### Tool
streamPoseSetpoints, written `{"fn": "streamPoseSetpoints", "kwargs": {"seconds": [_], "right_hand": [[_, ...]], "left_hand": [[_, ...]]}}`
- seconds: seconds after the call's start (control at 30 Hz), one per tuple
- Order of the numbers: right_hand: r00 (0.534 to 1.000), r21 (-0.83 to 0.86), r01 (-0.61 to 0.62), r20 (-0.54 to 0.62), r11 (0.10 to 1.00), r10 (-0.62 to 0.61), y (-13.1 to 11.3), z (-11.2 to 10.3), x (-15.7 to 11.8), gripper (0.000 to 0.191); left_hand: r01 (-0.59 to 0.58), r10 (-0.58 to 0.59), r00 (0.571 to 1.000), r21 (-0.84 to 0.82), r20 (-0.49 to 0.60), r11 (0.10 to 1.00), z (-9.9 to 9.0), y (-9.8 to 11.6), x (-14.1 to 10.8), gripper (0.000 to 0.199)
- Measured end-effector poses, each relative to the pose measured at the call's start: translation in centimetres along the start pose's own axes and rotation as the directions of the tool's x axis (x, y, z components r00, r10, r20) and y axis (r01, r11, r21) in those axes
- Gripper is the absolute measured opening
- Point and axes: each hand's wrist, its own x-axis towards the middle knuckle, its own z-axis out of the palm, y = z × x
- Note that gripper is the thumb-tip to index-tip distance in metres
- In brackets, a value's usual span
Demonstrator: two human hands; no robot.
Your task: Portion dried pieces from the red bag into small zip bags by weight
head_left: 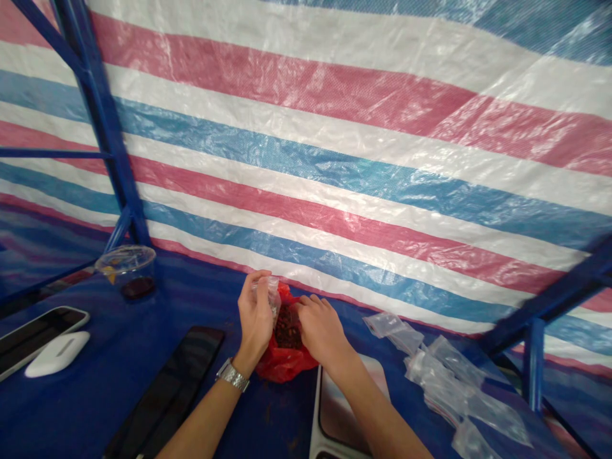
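**A:** What runs along the left of the frame?

**B:** A blue steel frame [102,127] stands against a striped tarpaulin [306,159]. On a blue tabletop [86,408] lie a dark smartphone [36,338] with a white earbud case [57,354] overlapping it, and a black phone or tablet [167,395]. Behind them sits a clear plastic cup [125,271], domed lid on, dark liquid at its base.

**A:** And at centre, the hands?

**B:** The left hand [255,315], a metal-link wristwatch [233,376] on its wrist, pinches a small clear plastic bag [272,296] upright between thumb and fingers. The right hand [321,330], its fingers curled downward, rests at the mouth of a red plastic bag [284,360], between the two hands on the tabletop. Its fingertips are out of sight, so whether it has hold of anything cannot be told.

**A:** How far along are things?

**B:** The red bag stands open, dark reddish flakes [287,328] heaped inside. No flakes can be made out in the small bag in the left hand. At right, beyond a silver-edged tablet [349,408], lies a loose pile of clear plastic bags [444,382], flat and overlapping, nothing dark showing in them.
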Motion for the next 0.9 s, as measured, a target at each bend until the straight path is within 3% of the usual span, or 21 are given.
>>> {"fn": "streamPoseSetpoints", "kwargs": {"seconds": [0.13, 0.27, 0.4, 0.67, 0.9], "right_hand": [[0.996, 0.054, 0.092, -0.02, 0.994, -0.091, -0.6, 0.1, 0.0, 0.036], [1.0, -0.027, 0.023, 0.013, 0.999, -0.022, -0.9, -0.2, 0.1, 0.034], [0.997, 0.036, 0.066, 0.036, 0.997, -0.067, -0.8, -0.6, -0.2, 0.034], [0.987, 0.17, 0.158, -0.012, 0.973, -0.158, -0.8, 0.2, -0.3, 0.037], [0.965, 0.212, 0.243, 0.048, 0.947, -0.259, -0.4, -0.3, -0.7, 0.041]], "left_hand": [[-0.079, 0.082, 0.996, 0.099, -0.02, 0.992, -0.1, -0.5, -0.3, 0.031], [-0.13, 0.133, 0.991, 0.153, -0.011, 0.98, -0.3, -0.7, -0.4, 0.029], [-0.155, 0.162, 0.986, 0.185, -0.026, 0.97, -0.4, -1.0, -0.2, 0.028], [-0.136, 0.144, 0.989, 0.165, -0.039, 0.977, -0.4, -1.1, -0.1, 0.028], [-0.139, 0.147, 0.988, 0.138, -0.052, 0.981, -0.8, -1.7, 0.1, 0.033]]}}
